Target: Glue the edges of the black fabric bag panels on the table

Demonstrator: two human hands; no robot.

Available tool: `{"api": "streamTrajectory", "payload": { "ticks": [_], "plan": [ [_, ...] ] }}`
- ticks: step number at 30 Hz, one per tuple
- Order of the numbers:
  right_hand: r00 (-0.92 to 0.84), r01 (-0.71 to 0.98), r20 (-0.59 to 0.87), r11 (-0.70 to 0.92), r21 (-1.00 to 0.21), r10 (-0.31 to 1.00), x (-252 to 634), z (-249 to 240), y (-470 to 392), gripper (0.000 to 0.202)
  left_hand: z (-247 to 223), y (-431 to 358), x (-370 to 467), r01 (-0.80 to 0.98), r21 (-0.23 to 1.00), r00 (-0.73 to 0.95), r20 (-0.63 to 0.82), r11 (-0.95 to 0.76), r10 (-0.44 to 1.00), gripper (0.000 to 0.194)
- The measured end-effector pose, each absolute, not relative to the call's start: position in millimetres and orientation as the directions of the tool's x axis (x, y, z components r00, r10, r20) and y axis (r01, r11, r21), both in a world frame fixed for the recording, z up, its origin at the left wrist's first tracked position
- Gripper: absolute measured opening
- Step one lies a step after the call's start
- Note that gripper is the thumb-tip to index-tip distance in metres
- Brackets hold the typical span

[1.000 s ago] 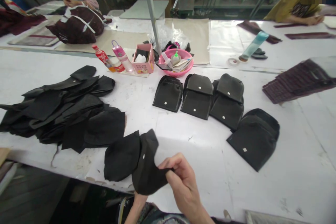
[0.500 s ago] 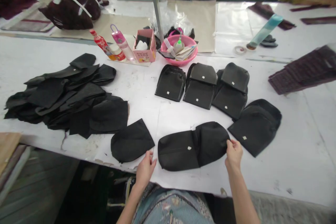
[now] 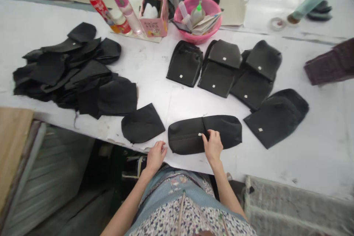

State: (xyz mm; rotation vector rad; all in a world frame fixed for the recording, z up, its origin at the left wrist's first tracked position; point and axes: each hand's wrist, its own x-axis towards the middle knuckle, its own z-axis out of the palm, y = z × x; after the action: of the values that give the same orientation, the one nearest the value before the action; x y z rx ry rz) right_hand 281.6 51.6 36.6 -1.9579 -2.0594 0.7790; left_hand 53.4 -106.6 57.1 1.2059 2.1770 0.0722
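Right hand [image 3: 214, 147] is on the long black fabric piece [image 3: 190, 136], which lies flat on the counter [image 3: 182, 99] near the front edge, in front of the person. Thumb and fingers of that grip stand slightly apart around the middle seam, by the white tag [image 3: 199, 134]; cannot tell if any cloth is pinched. Left hand [image 3: 156, 156] is at the counter edge, fingers loosely spread, nothing visible in them.

Risks: only the right hand is on the piece, so a drag there could skew it or ruck it up at the seam. Thumb rubbing the tag could shift or peel it, if it is only stuck on. The small black piece [image 3: 143, 123] lies just above the left hand, close to the edge; a sleeve or wrist catch could pull it off. Sliding the long piece right may bump the tagged black piece [image 3: 276, 118] just beside it.
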Motion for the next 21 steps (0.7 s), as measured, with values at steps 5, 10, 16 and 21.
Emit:
{"api": "streamTrajectory", "payload": {
  "ticks": [5, 10, 16, 21],
  "plan": [
    [-0.135, 0.922, -0.317, 0.002, -0.386, 0.939, 274, 38, 51, 0.027, 51, -178, 53, 0.7, 0.292, -0.385, -0.614, 0.652, 0.689, 0.016],
    [-0.106, 0.963, -0.38, -0.001, -0.27, 0.919, 278, 33, 60, 0.028, 27, -244, 23, 0.691, 0.084, -0.497, -0.667, 0.718, 0.556, 0.027],
    [-0.112, 0.964, -0.418, -0.004, -0.266, 0.901, 282, 30, 74, 0.013, -40, -249, -40, 0.768, 0.032, -0.385, -0.775, 0.64, 0.501, 0.061],
    [-0.093, 0.906, -0.372, -0.076, -0.417, 0.924, 286, 41, 82, 0.013, -74, -247, -64, 0.814, 0.077, -0.228, -0.869, 0.576, 0.439, 0.064]
  ]
}}
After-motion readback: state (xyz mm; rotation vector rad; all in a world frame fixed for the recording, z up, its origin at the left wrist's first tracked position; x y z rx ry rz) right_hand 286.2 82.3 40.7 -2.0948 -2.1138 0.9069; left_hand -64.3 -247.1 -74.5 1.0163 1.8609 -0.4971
